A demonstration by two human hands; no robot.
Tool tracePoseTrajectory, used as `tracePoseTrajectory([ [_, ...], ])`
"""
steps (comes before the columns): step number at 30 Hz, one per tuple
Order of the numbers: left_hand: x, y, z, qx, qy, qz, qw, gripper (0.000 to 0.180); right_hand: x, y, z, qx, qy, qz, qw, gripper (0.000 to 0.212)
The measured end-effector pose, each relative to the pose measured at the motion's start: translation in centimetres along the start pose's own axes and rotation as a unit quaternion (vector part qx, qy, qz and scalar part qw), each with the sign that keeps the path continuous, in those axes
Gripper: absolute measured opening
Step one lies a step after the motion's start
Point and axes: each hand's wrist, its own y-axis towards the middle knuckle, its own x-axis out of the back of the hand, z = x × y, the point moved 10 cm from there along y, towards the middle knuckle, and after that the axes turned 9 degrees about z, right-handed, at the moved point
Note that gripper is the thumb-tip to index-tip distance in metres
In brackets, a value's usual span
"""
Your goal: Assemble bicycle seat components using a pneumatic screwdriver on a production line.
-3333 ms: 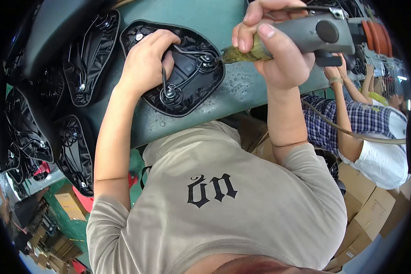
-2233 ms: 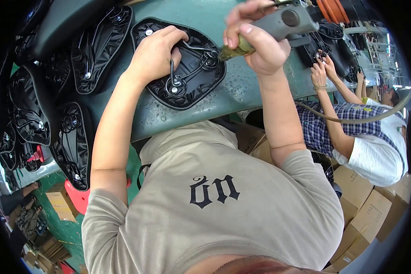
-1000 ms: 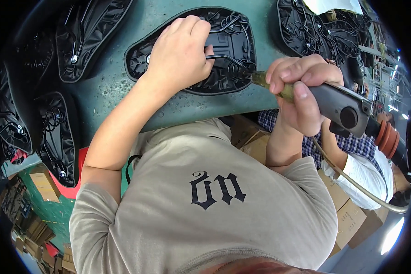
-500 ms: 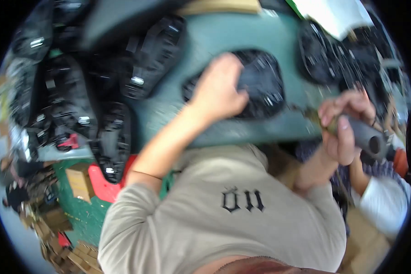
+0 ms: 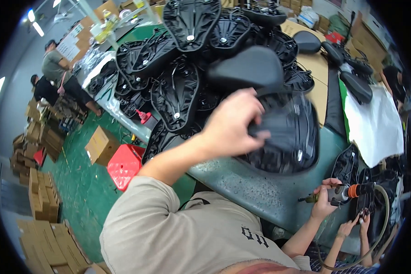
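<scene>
A black saddle (image 5: 290, 144) lies underside up on the green table, its wide end to the right, smeared by motion. Over its narrower left part is my left hand (image 5: 235, 123), fingers and thumb curled on it; the exact contact is blurred. Low on the right, past the table's near edge, my right hand (image 5: 323, 201) is wrapped round a grey power screwdriver (image 5: 340, 195) with an orange ring and a hose. Its tip points left, apart from the saddle. Just beyond the moving saddle rests another saddle (image 5: 249, 68), smooth side up.
Several upturned saddles (image 5: 192, 23) are heaped at the far left of the table (image 5: 242, 189). A co-worker's hands (image 5: 354, 226) are close below my screwdriver. A white sheet (image 5: 374, 123) lies at right; a red stool (image 5: 125, 166) and a carton (image 5: 101, 145) stand at left.
My view has swung left and up, showing more of the room. The saddle under my left hand has turned and shifted. My right hand still holds the screwdriver, now pointing more level to the left.
</scene>
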Motion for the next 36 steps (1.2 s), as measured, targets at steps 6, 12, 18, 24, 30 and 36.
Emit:
tracePoseTrajectory([
  [6, 16.9, -6.1, 9.7, 0.226, -0.119, -0.296, 0.920, 0.038, 0.0, 0.4, -0.2, 0.001, -0.015, 0.009, 1.000, 0.029],
  [12, 31.7, -19.9, 14.3, 0.364, 0.016, -0.452, 0.814, 0.042, -0.2, 0.4, -0.3, 0.007, -0.009, -0.002, 1.000, 0.029],
  [18, 42.5, -39.6, 27.2, 0.520, 0.170, -0.505, 0.668, 0.047, -2.3, 0.1, 0.7, -0.001, -0.035, -0.001, 0.999, 0.026],
  [24, 40.7, -47.6, 38.9, 0.718, 0.248, -0.353, 0.546, 0.054, -7.5, -0.5, 0.4, -0.004, 0.010, 0.010, 1.000, 0.025],
  [30, 42.0, -50.1, 49.0, 0.733, 0.281, -0.287, 0.549, 0.054, -10.8, -0.2, 0.5, -0.012, -0.050, 0.020, 0.998, 0.028],
  [36, 43.3, -52.4, 58.8, 0.681, 0.341, -0.202, 0.616, 0.067, -10.6, 0.2, -0.3, -0.059, -0.120, -0.022, 0.991, 0.029],
])
